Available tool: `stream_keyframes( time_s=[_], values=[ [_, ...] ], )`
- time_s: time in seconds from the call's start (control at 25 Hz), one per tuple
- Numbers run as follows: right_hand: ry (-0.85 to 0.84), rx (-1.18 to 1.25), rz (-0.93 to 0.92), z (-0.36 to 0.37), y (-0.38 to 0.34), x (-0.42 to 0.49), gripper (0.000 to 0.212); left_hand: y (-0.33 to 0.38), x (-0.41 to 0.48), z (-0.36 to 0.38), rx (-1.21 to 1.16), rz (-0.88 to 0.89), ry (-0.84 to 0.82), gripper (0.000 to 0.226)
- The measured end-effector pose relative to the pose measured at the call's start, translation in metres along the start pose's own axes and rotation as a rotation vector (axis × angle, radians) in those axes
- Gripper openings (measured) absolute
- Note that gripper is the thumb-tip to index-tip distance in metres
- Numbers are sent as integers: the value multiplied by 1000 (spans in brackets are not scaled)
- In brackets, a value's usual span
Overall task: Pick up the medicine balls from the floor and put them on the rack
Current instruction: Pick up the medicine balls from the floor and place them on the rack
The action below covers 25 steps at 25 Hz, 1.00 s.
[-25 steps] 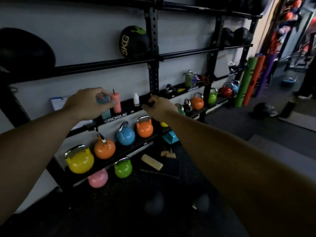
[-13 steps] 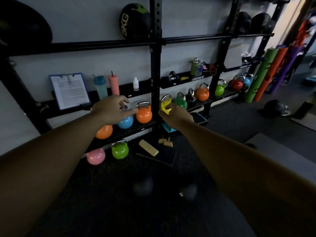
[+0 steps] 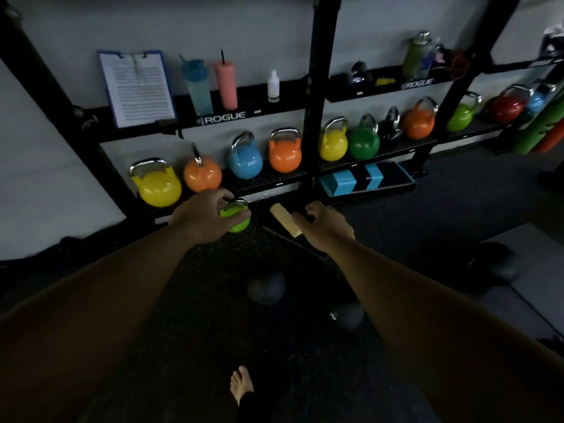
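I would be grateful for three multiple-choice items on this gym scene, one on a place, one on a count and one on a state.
1. Where is the nearer dark medicine ball lying?
A. on the floor between the two forearms
B. on the kettlebell shelf
C. in the left hand

2. How many orange kettlebells show on the lower shelf?
A. one
B. three
C. five

3. What is the state of the two hands?
A. both grip one ball
B. both are empty, held out over the floor
C. the right hand holds the clipboard

Answers:
1 A, it rests on the dark floor, with a second ball beside the right forearm.
2 B, one stands left of the blue kettlebell, one right of it, and one in the right bay.
3 B, the left hand and right hand hold nothing.
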State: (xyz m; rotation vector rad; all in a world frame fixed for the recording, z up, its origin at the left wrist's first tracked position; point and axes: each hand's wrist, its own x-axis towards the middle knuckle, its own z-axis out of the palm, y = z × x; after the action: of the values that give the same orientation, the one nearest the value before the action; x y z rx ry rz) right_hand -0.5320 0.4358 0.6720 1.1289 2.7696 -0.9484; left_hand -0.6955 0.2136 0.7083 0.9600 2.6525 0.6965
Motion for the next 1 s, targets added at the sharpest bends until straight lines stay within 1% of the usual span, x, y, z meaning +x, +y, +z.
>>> stream_keyframes(
  time_s=[0.16, 0.32, 0.4, 0.48, 0.64, 0.72, 0.88, 1.0],
  values=[
    [-55, -20, 56, 54, 7, 69, 74, -49, 77, 43, -35, -29, -93, 96],
    [-100, -59, 127, 104, 18, 142, 73, -92, 151, 91, -5, -68, -234, 87],
    [-126, -62, 136, 136, 25, 183, 73, -113, 188, 124, 7, -78, -290, 94],
    [-150, -54, 132, 173, 35, 223, 73, -136, 220, 164, 9, -95, -310, 101],
    [-203, -94, 97, 270, 73, 305, 74, -195, 273, 270, -27, -150, -307, 98],
    [-211, -93, 76, 323, 99, 345, 74, -229, 297, 330, -79, -206, -282, 98],
    [-243, -73, 77, 446, 172, 408, 77, -308, 326, 464, -251, -408, -205, 99],
    [-296, -85, 154, 522, 228, 419, 88, -360, 313, 551, -324, -573, -255, 100]
  ],
)
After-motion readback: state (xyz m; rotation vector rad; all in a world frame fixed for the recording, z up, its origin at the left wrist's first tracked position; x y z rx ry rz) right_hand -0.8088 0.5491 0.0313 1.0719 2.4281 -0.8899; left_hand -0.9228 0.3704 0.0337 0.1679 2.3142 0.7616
